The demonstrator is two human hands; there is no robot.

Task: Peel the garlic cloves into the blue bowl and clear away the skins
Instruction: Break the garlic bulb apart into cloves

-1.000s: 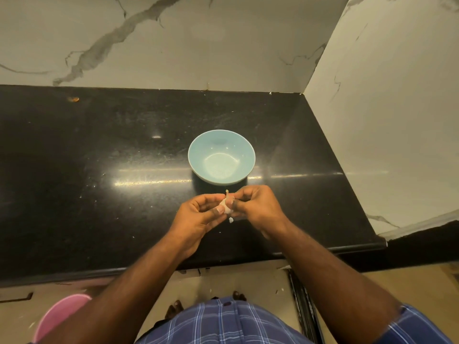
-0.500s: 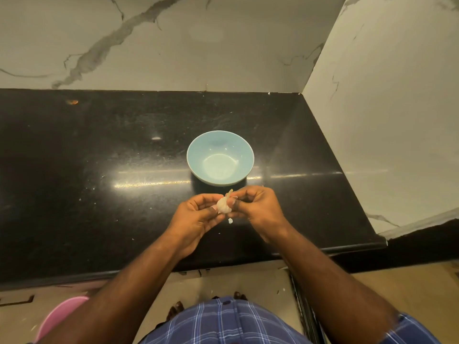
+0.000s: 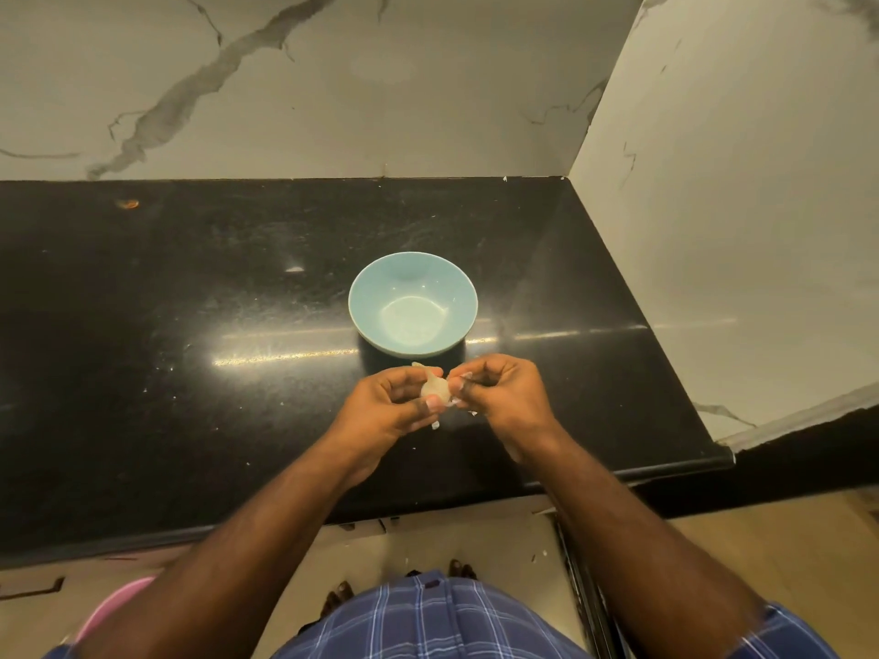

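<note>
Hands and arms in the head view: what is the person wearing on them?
Both the left hand and the right hand are bare, with no gloves, rings or watch visible. The forearms are uncovered; blue checked short sleeves show only at the frame's bottom corners.

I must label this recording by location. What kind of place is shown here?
Most likely a home kitchen corner: a polished black stone counter set against marble-patterned wall tiles, with a blue bowl on it and both hands peeling a garlic clove.
</note>
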